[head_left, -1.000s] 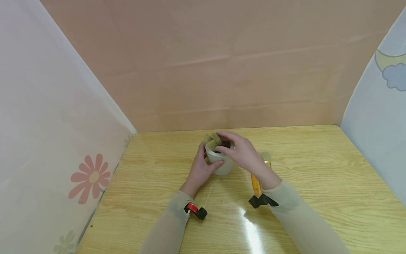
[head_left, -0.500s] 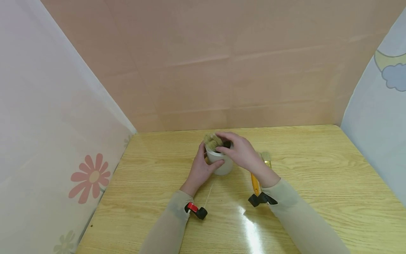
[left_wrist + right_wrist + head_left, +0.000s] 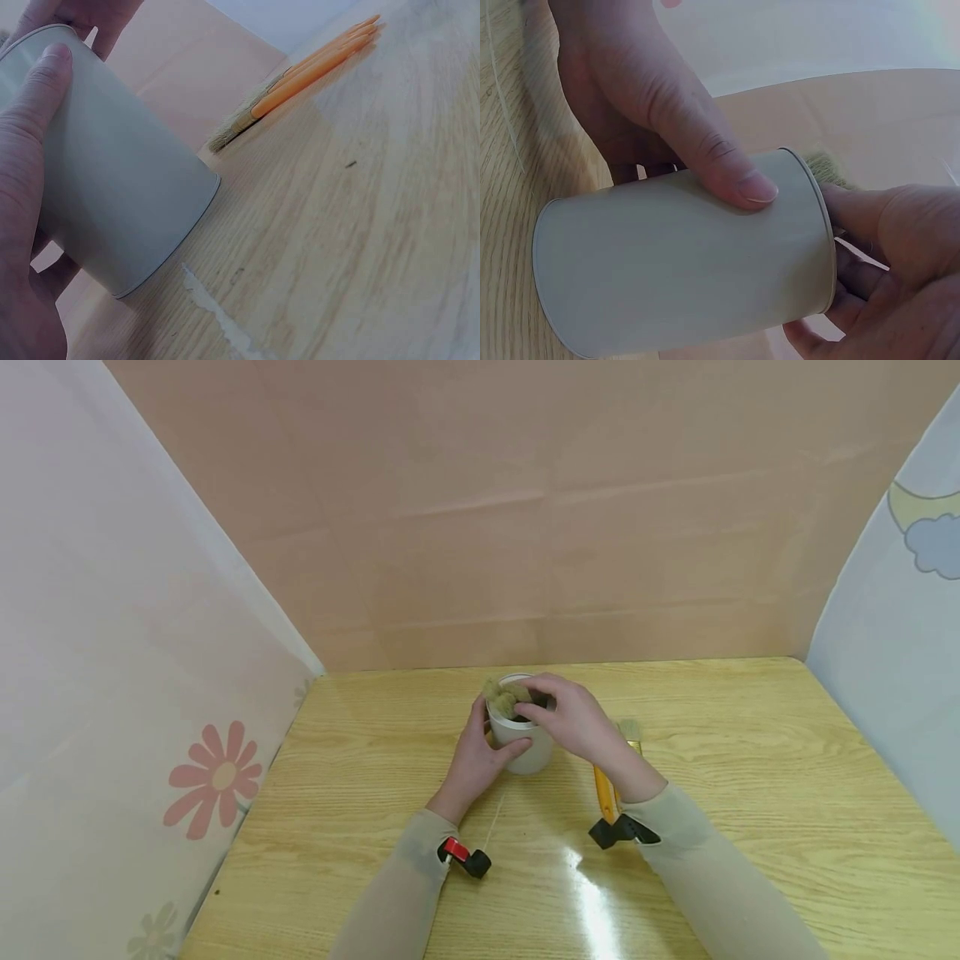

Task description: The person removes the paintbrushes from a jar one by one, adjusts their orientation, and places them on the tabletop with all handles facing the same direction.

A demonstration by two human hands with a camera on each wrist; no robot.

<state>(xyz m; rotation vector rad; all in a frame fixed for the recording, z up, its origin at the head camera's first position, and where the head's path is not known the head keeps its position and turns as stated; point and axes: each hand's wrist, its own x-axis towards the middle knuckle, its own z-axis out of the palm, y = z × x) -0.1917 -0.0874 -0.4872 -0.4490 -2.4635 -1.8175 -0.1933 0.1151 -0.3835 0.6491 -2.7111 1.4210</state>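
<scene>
An off-white cylindrical can (image 3: 528,752) stands upright on the table, its dark inside partly visible in the head view. My left hand (image 3: 477,760) grips its side, the thumb (image 3: 735,180) lying along the wall near the rim. Tan bristle tufts (image 3: 504,697), like those of paintbrushes, poke out over the rim; whatever is below them is hidden in the can. At the mouth, my right hand (image 3: 573,718) has thumb and fingers curled about a tuft, with some fingertips inside the rim. In the right wrist view, bristles (image 3: 826,169) show beside the right thumb.
Several orange-handled paintbrushes (image 3: 315,71) lie on the wooden table (image 3: 375,777) right of the can, partly under the right forearm in the head view. A thin pale streak (image 3: 217,311) marks the tabletop near the can. A pinkish backdrop (image 3: 450,568) rises behind.
The bristle tufts shift and spread slightly within the can's mouth, and more of the far rim shows. My right fingers edge slightly right; the left hand and can stay put.
</scene>
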